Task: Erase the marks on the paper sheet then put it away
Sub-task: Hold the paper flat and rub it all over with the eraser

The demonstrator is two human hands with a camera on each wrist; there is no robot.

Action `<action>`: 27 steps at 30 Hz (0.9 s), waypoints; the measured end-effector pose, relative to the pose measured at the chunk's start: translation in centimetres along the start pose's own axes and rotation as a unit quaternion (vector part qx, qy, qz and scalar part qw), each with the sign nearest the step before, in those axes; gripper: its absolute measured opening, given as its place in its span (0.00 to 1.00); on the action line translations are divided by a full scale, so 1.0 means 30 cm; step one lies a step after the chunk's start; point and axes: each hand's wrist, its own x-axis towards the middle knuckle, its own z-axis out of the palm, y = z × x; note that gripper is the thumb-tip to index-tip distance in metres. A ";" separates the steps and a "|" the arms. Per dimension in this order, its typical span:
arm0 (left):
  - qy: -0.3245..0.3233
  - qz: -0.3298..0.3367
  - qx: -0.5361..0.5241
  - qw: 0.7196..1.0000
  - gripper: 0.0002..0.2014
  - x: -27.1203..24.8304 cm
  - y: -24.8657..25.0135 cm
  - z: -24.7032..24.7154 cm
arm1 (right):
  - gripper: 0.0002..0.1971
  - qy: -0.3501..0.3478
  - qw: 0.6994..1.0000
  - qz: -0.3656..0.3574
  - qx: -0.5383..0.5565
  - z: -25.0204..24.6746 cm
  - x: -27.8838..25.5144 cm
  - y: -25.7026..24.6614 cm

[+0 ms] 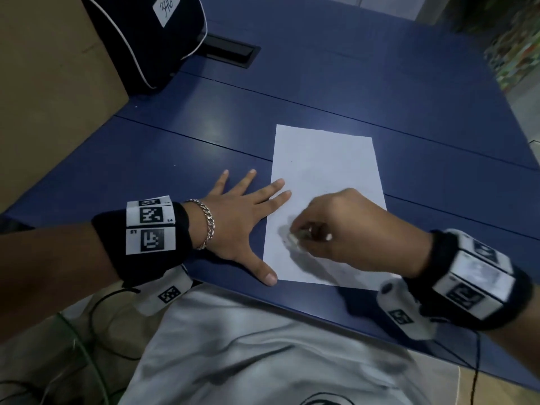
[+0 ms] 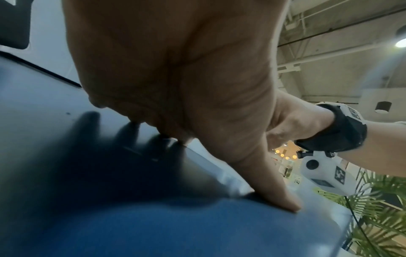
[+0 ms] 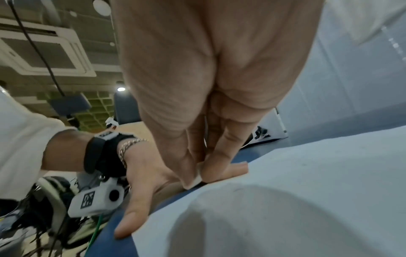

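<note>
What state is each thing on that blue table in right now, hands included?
paper sheet: flat on the blue table, held down at its left edge.
eraser: pinched in the fingertips, pressed on the sheet.
left hand: flat, fingers spread, two fingertips on the sheet.
right hand: fingers curled, gripping the eraser.
dark bag: standing at the far left of the table.

The white paper sheet (image 1: 324, 182) lies flat on the blue table (image 1: 175, 159). A small white eraser (image 1: 293, 237) rests against its lower-left area.
</note>
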 end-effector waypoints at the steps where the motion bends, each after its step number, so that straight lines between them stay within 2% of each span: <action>1: -0.003 -0.004 0.002 1.000 0.75 0.000 -0.001 -0.001 | 0.06 -0.001 1.000 0.000 -0.006 0.014 0.033 -0.004; 4: -0.012 -0.012 0.008 1.000 0.76 0.006 -0.001 -0.003 | 0.05 0.014 1.000 0.009 -0.019 0.027 0.101 -0.010; 6: -0.018 -0.016 0.009 1.000 0.76 0.009 -0.001 -0.002 | 0.04 0.014 1.000 -0.009 -0.014 0.033 0.101 -0.022; 10: -0.024 -0.022 0.011 0.999 0.76 0.009 0.004 -0.001 | 0.07 -0.093 0.993 -0.077 -0.011 0.046 0.056 -0.075; 11: -0.026 -0.024 0.012 0.999 0.76 0.008 0.005 -0.002 | 0.06 -0.091 0.993 -0.070 -0.026 0.035 0.076 -0.061; 13: -0.033 -0.027 0.013 0.999 0.76 0.010 0.005 -0.005 | 0.04 -0.042 0.997 -0.024 -0.058 0.008 0.123 -0.017; 15: -0.042 -0.029 0.013 0.999 0.76 0.011 0.006 -0.006 | 0.07 -0.004 0.999 -0.004 -0.054 0.000 0.135 -0.005; 17: -0.040 -0.030 0.006 0.999 0.76 0.011 0.006 -0.006 | 0.05 -0.032 0.998 -0.041 -0.047 0.020 0.109 -0.039; 19: -0.039 -0.031 0.004 0.999 0.76 0.008 0.007 -0.005 | 0.06 -0.096 0.992 -0.074 -0.045 0.031 0.084 -0.072; 20: -0.041 -0.032 0.006 0.999 0.76 0.008 0.007 -0.005 | 0.06 -0.102 0.991 -0.062 -0.055 0.017 0.097 -0.065; 22: -0.049 -0.033 0.012 0.998 0.76 0.010 0.008 -0.008 | 0.05 -0.055 0.996 -0.012 -0.069 -0.012 0.137 -0.021; 24: -0.052 -0.033 0.009 0.998 0.76 0.011 0.008 -0.009 | 0.10 -0.009 0.999 -0.001 -0.050 -0.012 0.143 -0.005; 25: -0.052 -0.033 0.008 0.998 0.76 0.011 0.009 -0.008 | 0.09 -0.009 0.999 -0.015 -0.035 -0.002 0.129 -0.020; 27: -0.050 -0.034 0.008 0.998 0.76 0.009 0.010 -0.006 | 0.05 -0.073 0.995 -0.060 -0.015 0.022 0.085 -0.071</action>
